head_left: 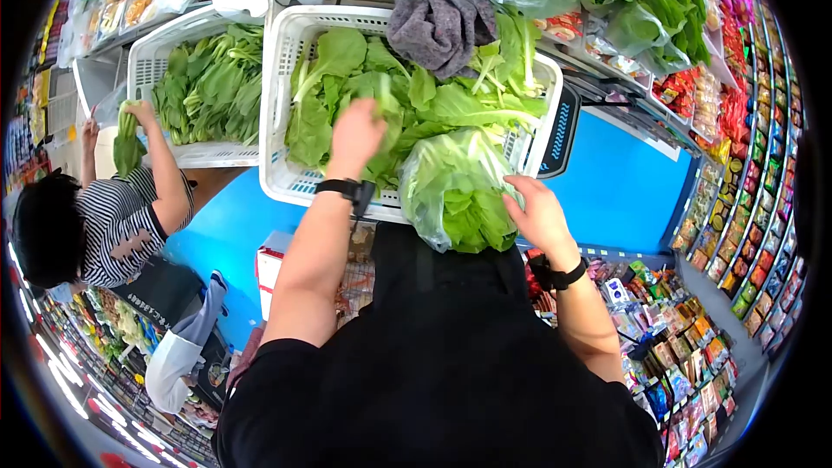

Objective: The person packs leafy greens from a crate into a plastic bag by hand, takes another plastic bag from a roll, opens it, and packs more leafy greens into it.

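My left hand (pixel 357 134), blurred by motion, is closed around a leafy green (pixel 383 94) over the white basket (pixel 276 104). Loose lettuce-like greens (pixel 325 126) fill this basket. At its front right corner my right hand (pixel 539 215) pinches the edge of a clear plastic bag (pixel 420 175). Leafy greens (pixel 472 217) are inside the bag, which leans over the basket's near rim. A crumpled grey cloth (pixel 444 26) lies on the greens at the back of the basket.
To the left, a second white basket (pixel 143 61) holds dark leafy greens, and a person in a striped top (pixel 130 234) lifts a bunch (pixel 128 143) there. Bagged greens (pixel 641 9) line the back. Packed snack shelves (pixel 758 208) stand right, over a blue floor (pixel 607 199).
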Demonstrator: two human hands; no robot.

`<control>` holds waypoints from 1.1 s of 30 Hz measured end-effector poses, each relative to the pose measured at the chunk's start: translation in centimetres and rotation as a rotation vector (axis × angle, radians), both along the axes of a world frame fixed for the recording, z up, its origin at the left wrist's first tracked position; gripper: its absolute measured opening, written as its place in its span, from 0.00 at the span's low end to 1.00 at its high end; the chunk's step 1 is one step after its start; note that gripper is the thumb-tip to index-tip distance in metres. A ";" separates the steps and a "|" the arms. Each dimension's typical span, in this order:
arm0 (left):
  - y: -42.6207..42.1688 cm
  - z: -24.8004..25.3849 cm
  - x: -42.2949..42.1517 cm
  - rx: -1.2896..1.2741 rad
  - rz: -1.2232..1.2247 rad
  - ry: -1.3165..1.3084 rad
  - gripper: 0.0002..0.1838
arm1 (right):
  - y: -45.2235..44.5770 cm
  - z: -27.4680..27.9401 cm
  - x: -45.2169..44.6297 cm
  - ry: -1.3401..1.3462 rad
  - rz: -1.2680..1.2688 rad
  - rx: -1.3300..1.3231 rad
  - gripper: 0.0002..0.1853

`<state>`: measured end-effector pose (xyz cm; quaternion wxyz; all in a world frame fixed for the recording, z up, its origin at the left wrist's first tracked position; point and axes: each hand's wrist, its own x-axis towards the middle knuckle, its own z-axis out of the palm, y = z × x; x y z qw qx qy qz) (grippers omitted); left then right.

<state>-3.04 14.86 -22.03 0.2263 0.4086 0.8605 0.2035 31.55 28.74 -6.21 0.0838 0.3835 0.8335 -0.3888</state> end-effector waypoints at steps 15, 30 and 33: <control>0.5 2.8 -1.3 -0.401 -0.108 -0.244 0.20 | -0.1 -0.3 0.1 -0.002 0.054 -0.038 0.19; -3.6 -3.2 2.9 -0.699 -0.124 -0.230 0.32 | -0.7 -0.9 0.7 0.025 0.038 -0.030 0.18; -2.8 -1.2 3.2 -0.714 -0.093 -0.199 0.31 | -0.9 -0.9 0.4 0.026 0.044 -0.037 0.18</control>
